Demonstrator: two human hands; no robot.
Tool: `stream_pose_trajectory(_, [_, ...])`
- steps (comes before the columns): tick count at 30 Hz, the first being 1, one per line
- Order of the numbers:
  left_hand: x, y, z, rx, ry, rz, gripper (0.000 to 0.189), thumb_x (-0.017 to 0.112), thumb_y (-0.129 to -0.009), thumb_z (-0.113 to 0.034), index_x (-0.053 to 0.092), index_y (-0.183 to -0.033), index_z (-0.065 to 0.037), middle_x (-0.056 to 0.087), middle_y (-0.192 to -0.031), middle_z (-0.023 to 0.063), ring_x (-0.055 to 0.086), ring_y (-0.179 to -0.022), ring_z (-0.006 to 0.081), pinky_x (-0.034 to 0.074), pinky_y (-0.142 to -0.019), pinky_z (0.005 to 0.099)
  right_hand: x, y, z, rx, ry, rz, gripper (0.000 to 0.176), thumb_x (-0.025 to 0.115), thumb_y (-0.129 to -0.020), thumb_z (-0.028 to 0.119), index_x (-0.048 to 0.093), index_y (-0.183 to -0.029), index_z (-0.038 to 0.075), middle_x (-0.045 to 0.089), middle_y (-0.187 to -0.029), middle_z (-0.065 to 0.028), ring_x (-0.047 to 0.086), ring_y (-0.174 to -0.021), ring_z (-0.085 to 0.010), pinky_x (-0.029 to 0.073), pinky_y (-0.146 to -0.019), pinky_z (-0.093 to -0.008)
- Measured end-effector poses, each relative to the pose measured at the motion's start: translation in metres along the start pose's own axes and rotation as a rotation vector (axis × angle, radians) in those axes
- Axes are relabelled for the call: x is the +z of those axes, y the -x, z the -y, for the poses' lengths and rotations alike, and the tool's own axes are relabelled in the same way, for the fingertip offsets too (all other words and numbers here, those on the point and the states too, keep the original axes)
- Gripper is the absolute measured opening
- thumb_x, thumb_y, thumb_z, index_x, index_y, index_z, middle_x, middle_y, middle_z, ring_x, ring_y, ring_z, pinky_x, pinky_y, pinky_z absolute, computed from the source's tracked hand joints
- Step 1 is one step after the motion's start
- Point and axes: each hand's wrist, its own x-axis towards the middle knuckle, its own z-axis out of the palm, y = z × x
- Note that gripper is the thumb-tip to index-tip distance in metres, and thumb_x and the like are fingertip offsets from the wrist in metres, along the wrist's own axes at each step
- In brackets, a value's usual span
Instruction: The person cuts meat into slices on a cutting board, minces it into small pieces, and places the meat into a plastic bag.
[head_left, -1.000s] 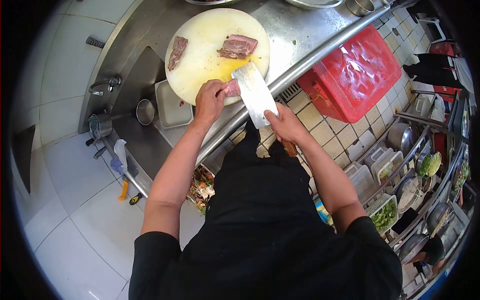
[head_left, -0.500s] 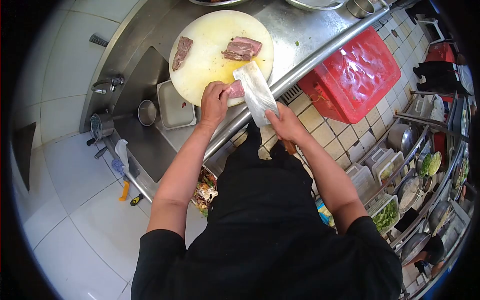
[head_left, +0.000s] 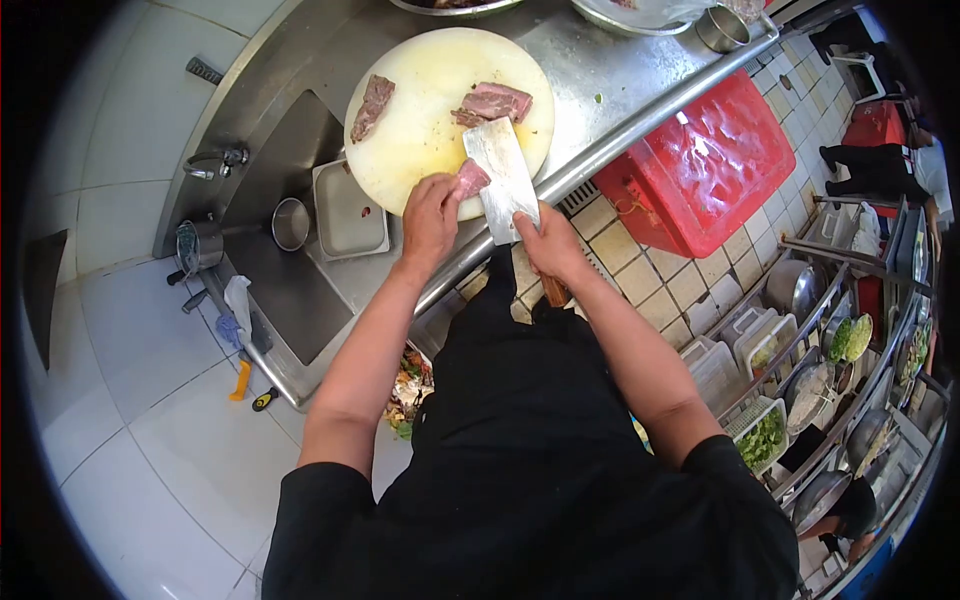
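Observation:
My left hand [head_left: 432, 215] is closed on a small piece of pink meat [head_left: 471, 179] at the lower edge of the round white cutting board [head_left: 410, 130]. In my right hand [head_left: 552, 243] is a cleaver [head_left: 503, 175] by its wooden handle, its wide blade lying beside the held meat. Above the blade, a stack of meat pieces [head_left: 497, 102] rests on the board's right side. Another dark strip of meat [head_left: 373, 107] lies at the board's upper left.
A sink [head_left: 280, 300] with a metal tray [head_left: 350, 240] and a small metal cup [head_left: 291, 224] is on the left. At right stands a red bin [head_left: 700, 160]. Shelves with food containers [head_left: 762, 436] line the far right, where a person [head_left: 885, 168] is partly visible.
The cleaver and my right hand have shifted slightly left, and the blade stands more upright in view. The piece in my left hand has turned a little. The whole view has shifted slightly.

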Motion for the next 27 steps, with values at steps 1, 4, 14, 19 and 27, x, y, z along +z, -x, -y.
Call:
stream_pose_trajectory(1, [-0.001, 0.002, 0.001, 0.005, -0.004, -0.004, 0.022, 0.070, -0.087, -0.004, 0.070, -0.109, -0.003, 0.067, -0.109, 0.0143, 0.063, -0.102, 0.0350, 0.051, -0.091, 0.0420, 0.000, 0.001, 0.000, -0.004, -0.006, 0.002, 0.032, 0.057, -0.105, 0.028, 0.062, -0.120, 0.000, 0.062, -0.066, -0.0086, 0.059, -0.045, -0.0165, 0.048, -0.044, -0.0353])
stream_pose_trajectory(4, [0.001, 0.009, 0.002, -0.073, -0.012, -0.052, 0.026, 0.072, -0.088, -0.006, 0.072, -0.113, -0.005, 0.067, -0.112, 0.0134, 0.063, -0.105, 0.0337, 0.051, -0.093, 0.0412, -0.007, -0.003, -0.009, 0.029, -0.005, 0.014, 0.033, 0.057, -0.104, 0.027, 0.063, -0.124, 0.002, 0.064, -0.069, -0.0101, 0.060, -0.046, -0.0169, 0.049, -0.046, -0.0353])
stream_pose_trajectory(14, [-0.009, -0.002, 0.014, 0.133, -0.095, 0.085, 0.023, 0.073, -0.091, -0.013, 0.071, -0.113, -0.005, 0.068, -0.114, 0.0108, 0.061, -0.106, 0.0332, 0.051, -0.093, 0.0409, -0.055, -0.003, 0.003, 0.051, 0.072, 0.277, 0.032, 0.056, -0.107, 0.027, 0.059, -0.124, 0.001, 0.053, -0.062, -0.0013, 0.049, -0.041, -0.0110, 0.040, -0.040, -0.0305])
stream_pose_trajectory(19, [-0.008, -0.001, 0.017, 0.143, -0.102, 0.075, 0.024, 0.072, -0.092, -0.014, 0.071, -0.115, -0.005, 0.068, -0.115, 0.0109, 0.062, -0.107, 0.0331, 0.051, -0.094, 0.0412, -0.032, -0.010, 0.003, 0.077, -0.026, 0.224, 0.031, 0.056, -0.107, 0.028, 0.059, -0.121, 0.000, 0.052, -0.060, -0.0016, 0.048, -0.041, -0.0114, 0.040, -0.040, -0.0310])
stream_pose_trajectory(27, [-0.008, -0.003, 0.016, 0.171, -0.128, 0.066, 0.022, 0.072, -0.093, -0.014, 0.072, -0.114, -0.005, 0.069, -0.113, 0.0114, 0.063, -0.105, 0.0315, 0.052, -0.093, 0.0401, -0.064, 0.013, 0.022, 0.012, 0.225, 0.267, 0.033, 0.056, -0.106, 0.026, 0.060, -0.126, 0.001, 0.061, -0.071, -0.0052, 0.053, -0.045, -0.0126, 0.044, -0.044, -0.0317])
